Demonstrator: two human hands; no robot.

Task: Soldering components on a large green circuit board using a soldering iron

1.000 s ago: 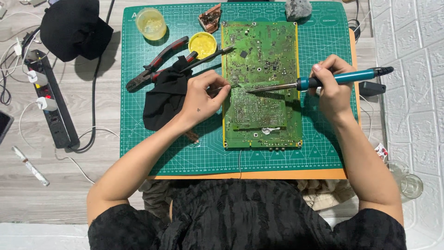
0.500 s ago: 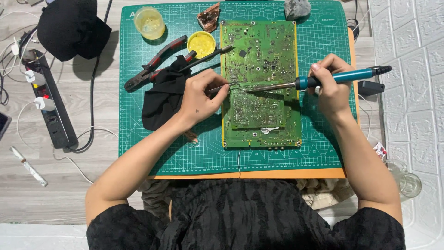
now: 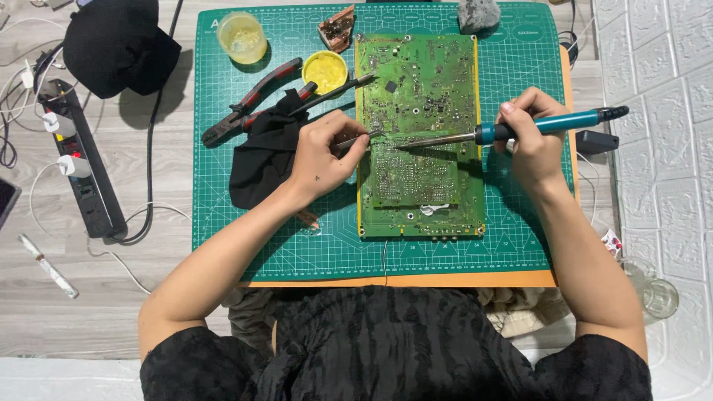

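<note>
A large green circuit board (image 3: 420, 89) lies upright on a green cutting mat (image 3: 282, 238). My right hand (image 3: 531, 145) grips a teal-handled soldering iron (image 3: 553, 122), its metal tip reaching left onto the board's middle. My left hand (image 3: 323, 152) pinches thin metal tweezers (image 3: 356, 138) whose points meet the board's left edge, close to the iron's tip. A black cloth (image 3: 260, 152) lies under my left wrist.
Red-handled pliers (image 3: 249, 100), a yellow flux tin (image 3: 324, 70) and a clear yellowish cup (image 3: 241, 36) sit at the mat's upper left. A black power strip (image 3: 82, 167) with cables and a black cap (image 3: 115, 44) lie left. A glass jar (image 3: 653, 293) stands right.
Both hands hold almost still over the board; the iron tip and tweezers stay at the same spot. Only the camera view has shifted slightly.
</note>
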